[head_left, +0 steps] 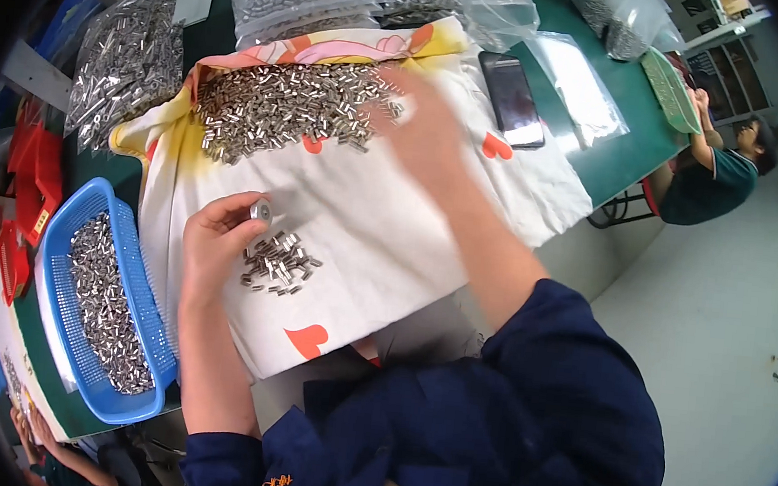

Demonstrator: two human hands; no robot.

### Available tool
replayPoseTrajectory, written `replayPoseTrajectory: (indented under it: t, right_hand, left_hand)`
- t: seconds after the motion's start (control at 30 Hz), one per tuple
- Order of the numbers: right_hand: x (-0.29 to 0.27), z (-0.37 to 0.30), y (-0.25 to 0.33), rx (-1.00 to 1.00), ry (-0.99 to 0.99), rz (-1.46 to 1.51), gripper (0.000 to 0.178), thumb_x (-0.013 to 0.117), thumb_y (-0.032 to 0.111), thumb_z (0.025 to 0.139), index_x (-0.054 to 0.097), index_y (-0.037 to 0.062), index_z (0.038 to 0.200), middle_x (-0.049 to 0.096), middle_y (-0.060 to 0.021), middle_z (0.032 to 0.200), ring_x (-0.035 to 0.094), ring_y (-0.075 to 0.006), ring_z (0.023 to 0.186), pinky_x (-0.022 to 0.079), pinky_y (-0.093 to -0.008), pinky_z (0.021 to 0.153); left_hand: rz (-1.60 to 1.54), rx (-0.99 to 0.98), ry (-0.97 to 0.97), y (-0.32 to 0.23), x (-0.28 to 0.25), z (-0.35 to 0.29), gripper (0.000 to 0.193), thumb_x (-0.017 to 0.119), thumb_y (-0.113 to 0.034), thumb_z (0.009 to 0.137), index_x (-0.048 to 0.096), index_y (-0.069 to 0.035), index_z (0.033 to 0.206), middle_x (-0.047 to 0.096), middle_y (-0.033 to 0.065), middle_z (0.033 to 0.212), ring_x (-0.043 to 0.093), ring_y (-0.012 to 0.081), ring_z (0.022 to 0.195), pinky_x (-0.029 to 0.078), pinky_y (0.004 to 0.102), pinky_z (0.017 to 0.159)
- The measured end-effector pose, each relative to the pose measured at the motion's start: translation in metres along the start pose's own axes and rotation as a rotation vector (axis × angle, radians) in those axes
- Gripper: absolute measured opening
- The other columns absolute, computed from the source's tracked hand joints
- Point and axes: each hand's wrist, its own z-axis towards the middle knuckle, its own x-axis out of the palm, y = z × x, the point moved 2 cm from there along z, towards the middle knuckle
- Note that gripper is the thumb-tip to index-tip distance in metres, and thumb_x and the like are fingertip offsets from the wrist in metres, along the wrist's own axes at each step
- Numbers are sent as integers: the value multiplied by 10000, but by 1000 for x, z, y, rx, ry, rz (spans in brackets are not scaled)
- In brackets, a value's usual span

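Observation:
My left hand is closed around a short round metal piece with a dark spot in its end face, held between thumb and fingers. Just below that hand lies a small pile of metal pins on a white cloth printed with red hearts. My right hand, smeared by motion, is over the right end of a large heap of small metal cylinders on the far part of the cloth. Its fingers are too blurred to show whether they hold anything.
A blue basket of metal cylinders stands at the left. Clear bags of metal parts line the back. A phone lies right of the heap, beside a flat plastic bag. A co-worker holds a green basket.

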Motion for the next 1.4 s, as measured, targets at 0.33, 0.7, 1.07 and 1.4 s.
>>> replayPoseTrajectory:
  t: [0.33,0.7,1.07,1.4]
  right_hand:
    - [-101,36,-132,515,101,-831,856,656,536,594,331,117,1267,473,-196,1098,465,-329,1036,391,-395,845]
    - [-99,54,-146,672,285,-782,816,661,564,556,395,129,1193,481,-178,1104,458,-333,1044,375,-412,860]
    - [-98,42,-122,551,160,-939,734,645,492,601,423,64,1154,505,-224,1020,457,-365,1000,345,-398,864]
    - [8,-28,-12,-321,277,-385,167,585,167,718,594,89,866,565,-65,840,514,-242,850,401,-356,751]
  left_hand:
    - [-31,22,67,-1,6,6,292,580,108,705,563,30,986,602,72,932,563,99,811,456,200,726]
    - [0,54,87,-3,8,5,282,590,78,713,565,25,990,606,64,920,565,99,809,451,206,729]
    - [24,35,98,-3,11,6,280,616,61,701,575,24,976,607,49,894,563,87,781,451,194,701]
    - [92,-38,218,-8,18,-6,283,627,73,681,590,14,955,593,20,799,549,66,709,458,187,640]
